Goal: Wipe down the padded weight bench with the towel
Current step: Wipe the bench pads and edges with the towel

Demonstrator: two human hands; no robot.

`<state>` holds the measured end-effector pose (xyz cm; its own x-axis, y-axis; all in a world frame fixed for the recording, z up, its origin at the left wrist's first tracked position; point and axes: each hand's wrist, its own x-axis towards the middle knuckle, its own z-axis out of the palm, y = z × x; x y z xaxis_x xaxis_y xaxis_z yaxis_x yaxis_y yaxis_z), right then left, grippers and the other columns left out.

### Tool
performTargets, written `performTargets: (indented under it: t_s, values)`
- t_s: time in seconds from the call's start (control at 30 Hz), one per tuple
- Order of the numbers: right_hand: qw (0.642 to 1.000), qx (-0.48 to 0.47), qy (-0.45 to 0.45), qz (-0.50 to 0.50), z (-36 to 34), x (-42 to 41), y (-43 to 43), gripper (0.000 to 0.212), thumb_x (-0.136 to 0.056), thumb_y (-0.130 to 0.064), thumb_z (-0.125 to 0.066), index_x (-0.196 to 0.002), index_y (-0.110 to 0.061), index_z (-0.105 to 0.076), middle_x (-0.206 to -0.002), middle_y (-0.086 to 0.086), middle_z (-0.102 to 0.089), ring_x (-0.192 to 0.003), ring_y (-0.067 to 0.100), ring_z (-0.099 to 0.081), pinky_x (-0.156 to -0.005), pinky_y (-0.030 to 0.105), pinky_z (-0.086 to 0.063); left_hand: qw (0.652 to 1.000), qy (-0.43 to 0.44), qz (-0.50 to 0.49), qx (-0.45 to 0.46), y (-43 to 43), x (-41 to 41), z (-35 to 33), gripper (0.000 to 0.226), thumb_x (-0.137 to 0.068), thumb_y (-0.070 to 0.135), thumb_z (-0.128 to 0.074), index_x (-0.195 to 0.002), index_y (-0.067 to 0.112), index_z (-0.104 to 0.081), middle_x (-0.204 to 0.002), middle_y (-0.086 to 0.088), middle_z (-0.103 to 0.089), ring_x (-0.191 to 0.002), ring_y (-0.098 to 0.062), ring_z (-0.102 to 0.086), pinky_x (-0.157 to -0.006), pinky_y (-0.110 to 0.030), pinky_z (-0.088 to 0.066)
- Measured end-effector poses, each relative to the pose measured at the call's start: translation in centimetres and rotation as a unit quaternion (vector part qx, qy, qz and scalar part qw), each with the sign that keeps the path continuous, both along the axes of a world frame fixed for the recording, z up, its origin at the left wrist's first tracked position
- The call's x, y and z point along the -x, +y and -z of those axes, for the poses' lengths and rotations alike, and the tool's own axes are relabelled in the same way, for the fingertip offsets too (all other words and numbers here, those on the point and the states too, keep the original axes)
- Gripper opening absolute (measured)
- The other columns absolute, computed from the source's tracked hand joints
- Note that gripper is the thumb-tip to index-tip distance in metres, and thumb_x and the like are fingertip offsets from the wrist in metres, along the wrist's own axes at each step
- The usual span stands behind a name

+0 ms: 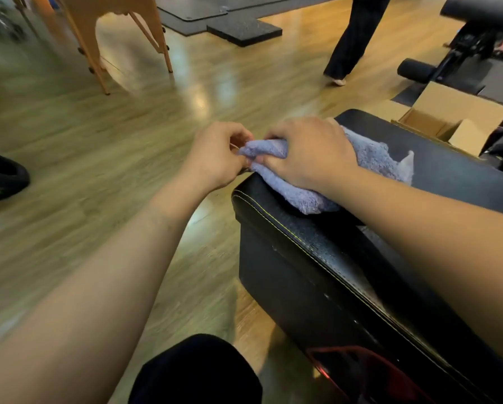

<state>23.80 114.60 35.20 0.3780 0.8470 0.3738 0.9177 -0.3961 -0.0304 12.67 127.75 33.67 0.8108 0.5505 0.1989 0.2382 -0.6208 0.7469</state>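
A pale purple towel point(372, 158) lies bunched on the left edge of the black padded weight bench point(317, 252), which runs from lower right to upper middle. My right hand point(311, 153) lies on top of the towel, its fingers curled over a fold at the towel's left end. My left hand point(218, 156) is just off the bench's edge and pinches that same left end of the towel.
An open cardboard box point(454, 121) stands beyond the bench at right, with black gym equipment point(474, 39) behind it. A person's legs point(352, 39) cross the wood floor ahead. Wooden table legs point(98, 39) stand at upper left, and a dark weight plate point(2, 176) lies at left.
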Motion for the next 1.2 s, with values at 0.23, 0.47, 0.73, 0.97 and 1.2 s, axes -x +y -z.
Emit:
performTargets:
  t_s: [0.23, 0.47, 0.73, 0.97, 1.2]
  values:
    - [0.998, 0.057, 0.01, 0.007, -0.7, -1.4, 3.5, 0.047, -0.073, -0.064, -0.064, -0.104, -0.029, -0.064, -0.106, 0.003, -0.068, -0.108, 0.031, -0.055, -0.079, 0.037, -0.041, 0.988, 0.007, 0.046, 0.151, 0.5, 1.1, 3.2, 0.023, -0.081, -0.009, -0.063, -0.099, 0.005, -0.06, -0.079, -0.012, -0.059, -0.072, -0.017, -0.051, -0.068, -0.034, -0.049]
    - [0.976, 0.215, -0.025, -0.024, -1.5, 4.2, 4.1, 0.05, -0.088, -0.063, -0.042, -0.103, -0.024, -0.069, -0.109, 0.016, -0.068, -0.105, 0.035, -0.061, -0.071, 0.034, -0.034, 0.979, 0.052, 0.079, 0.181, 0.6, 6.3, 4.1, 0.01, -0.072, -0.014, -0.06, -0.08, -0.013, -0.055, -0.071, -0.011, -0.057, -0.069, -0.015, -0.052, -0.066, -0.037, -0.051]
    - [0.971, 0.208, 0.018, -0.113, -1.8, 4.5, 3.4, 0.033, -0.09, -0.058, -0.043, -0.097, -0.036, -0.066, -0.091, 0.003, -0.068, -0.089, 0.029, -0.06, -0.067, 0.033, -0.039, 0.993, 0.017, 0.023, 0.117, 1.7, 6.2, 6.2, 0.01, -0.069, 0.007, -0.072, -0.077, 0.0, -0.07, -0.064, -0.003, -0.053, -0.063, -0.012, -0.041, -0.062, -0.029, -0.035]
    - [0.981, 0.177, 0.074, 0.015, -1.9, -2.7, 2.8, 0.04, -0.084, -0.058, -0.052, -0.094, -0.025, -0.072, -0.083, 0.005, -0.066, -0.086, 0.029, -0.061, -0.064, 0.032, -0.04, 0.97, -0.039, 0.074, 0.227, -0.2, -0.3, 4.2, 0.023, -0.083, -0.008, -0.062, -0.1, 0.006, -0.069, -0.058, 0.008, -0.06, -0.049, -0.001, -0.046, -0.05, -0.014, -0.036]
    - [0.971, 0.15, 0.127, 0.133, -1.7, -10.2, 2.7, 0.037, -0.073, -0.055, -0.066, -0.079, -0.019, -0.072, -0.081, 0.01, -0.067, -0.078, 0.031, -0.059, -0.062, 0.034, -0.046, 0.935, 0.099, 0.159, 0.301, -0.2, -7.0, 0.5, 0.028, -0.093, 0.034, -0.057, -0.106, 0.01, -0.067, -0.094, -0.002, -0.064, -0.064, -0.01, -0.052, -0.06, -0.021, -0.034]
